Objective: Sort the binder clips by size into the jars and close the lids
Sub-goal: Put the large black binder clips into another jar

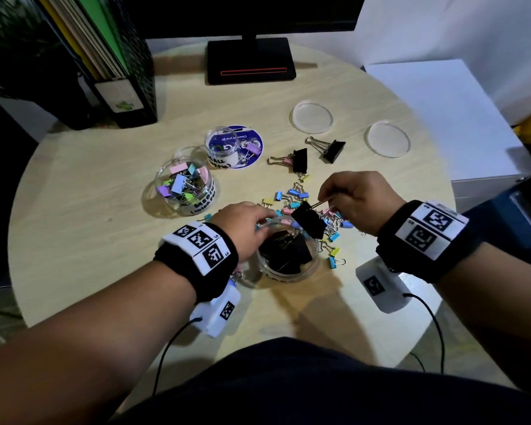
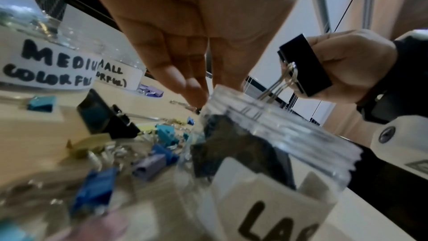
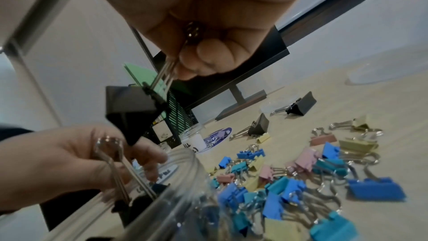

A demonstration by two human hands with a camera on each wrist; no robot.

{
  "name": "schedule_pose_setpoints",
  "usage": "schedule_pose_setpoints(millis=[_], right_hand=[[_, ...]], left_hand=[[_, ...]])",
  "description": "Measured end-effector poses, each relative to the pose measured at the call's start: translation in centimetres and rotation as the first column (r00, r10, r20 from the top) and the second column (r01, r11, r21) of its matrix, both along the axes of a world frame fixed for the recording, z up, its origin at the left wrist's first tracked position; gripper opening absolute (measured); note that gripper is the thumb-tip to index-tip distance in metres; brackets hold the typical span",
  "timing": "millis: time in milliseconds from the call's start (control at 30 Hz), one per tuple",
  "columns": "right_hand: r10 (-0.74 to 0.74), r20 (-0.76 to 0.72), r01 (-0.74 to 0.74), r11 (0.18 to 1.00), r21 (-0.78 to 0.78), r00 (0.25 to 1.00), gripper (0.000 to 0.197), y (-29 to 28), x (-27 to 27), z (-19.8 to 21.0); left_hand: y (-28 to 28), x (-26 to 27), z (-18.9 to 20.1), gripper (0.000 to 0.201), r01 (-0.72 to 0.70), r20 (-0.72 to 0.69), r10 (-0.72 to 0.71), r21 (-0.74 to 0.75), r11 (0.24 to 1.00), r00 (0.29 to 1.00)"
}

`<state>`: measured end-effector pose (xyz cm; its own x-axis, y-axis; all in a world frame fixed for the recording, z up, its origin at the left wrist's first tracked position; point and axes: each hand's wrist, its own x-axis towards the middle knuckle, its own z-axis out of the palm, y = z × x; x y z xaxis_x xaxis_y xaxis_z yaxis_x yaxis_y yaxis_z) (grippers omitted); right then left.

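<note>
My right hand [image 1: 331,196] [image 3: 183,65] pinches the wire handles of a large black binder clip [image 1: 308,222] [image 2: 305,65] [image 3: 129,109]. The clip hangs just over the open large jar [image 1: 314,259] [image 2: 266,122] [image 3: 180,180], which holds several black clips. My left hand [image 1: 262,217] [image 2: 208,91] [image 3: 148,157] grips the jar's rim on the left side. Two more black clips [image 1: 299,161] [image 1: 333,150] lie further back. Loose coloured clips [image 1: 301,194] [image 3: 301,180] are scattered behind and right of the jar. The medium jar [image 1: 209,194] [image 2: 46,67] holds coloured clips. The small jar [image 1: 223,147] [image 2: 120,74] stands behind it.
Two clear lids [image 1: 311,116] [image 1: 388,139] lie at the back right of the round table [image 1: 89,240]. A monitor base [image 1: 252,61] stands at the back middle and a black file holder [image 1: 123,87] at the back left. A white cabinet [image 1: 442,118] adjoins the right edge.
</note>
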<state>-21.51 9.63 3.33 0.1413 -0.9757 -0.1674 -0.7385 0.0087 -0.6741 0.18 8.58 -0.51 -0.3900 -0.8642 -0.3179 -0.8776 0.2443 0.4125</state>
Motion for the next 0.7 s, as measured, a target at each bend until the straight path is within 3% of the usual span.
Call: schedule_pose_setpoints(millis=[167, 300, 567, 700], right_hand=[[0.174, -0.181, -0.166, 0.984, 0.061, 0.968, 0.019, 0.1, 0.9, -0.1], [0.296, -0.200, -0.289, 0.955, 0.066, 0.934, 0.021, 0.3, 2.3, -0.4], [0.213, -0.069, -0.218, 0.971, -0.093, 0.975, 0.025, -0.7, 4.3, -0.9], [0.175, -0.014, -0.176, 0.979, -0.101, 0.984, 0.026, -1.1, 4.6, -1.0]], left_hand=[[-0.1, 0.0, 0.0, 0.032, -0.072, -0.008, 0.072, 0.022, 0.997, 0.997], [-0.7, 0.2, 0.0, 0.030, -0.077, -0.011, 0.077, 0.009, 0.997, 0.997], [-1.1, 0.4, -0.7, 0.029, -0.138, -0.019, 0.139, 0.033, 0.990, 0.990], [-1.1, 0.4, -0.7, 0.029, -0.146, -0.029, 0.147, 0.043, 0.988, 0.989]])
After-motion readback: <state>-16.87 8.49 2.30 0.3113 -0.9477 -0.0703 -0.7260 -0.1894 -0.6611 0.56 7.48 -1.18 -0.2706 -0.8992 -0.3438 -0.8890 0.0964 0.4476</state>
